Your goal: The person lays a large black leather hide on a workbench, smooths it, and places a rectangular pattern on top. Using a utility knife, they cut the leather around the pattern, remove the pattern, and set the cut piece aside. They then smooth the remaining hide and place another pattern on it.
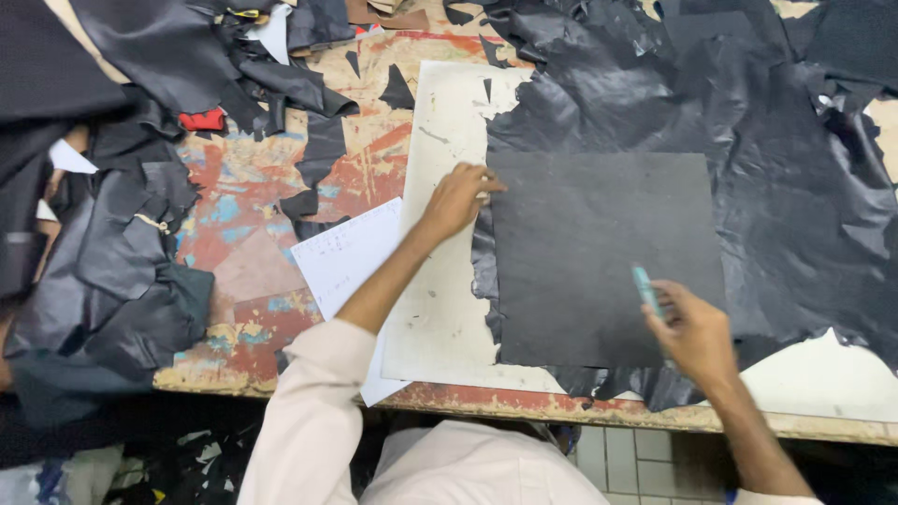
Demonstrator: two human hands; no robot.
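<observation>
The dark square template (606,260) lies flat on the black leather hide (786,215) at centre frame. The left hand (456,199), fingers curled, presses the template's upper left corner. The right hand (692,329) pinches a teal marker (644,289) at the right edge. No traced outline is visible yet. A white written sheet (346,254) lies left of centre.

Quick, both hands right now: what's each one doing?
Left hand: fingers pressed on the dark square template, holding nothing.
Right hand: closed on a teal marker.
</observation>
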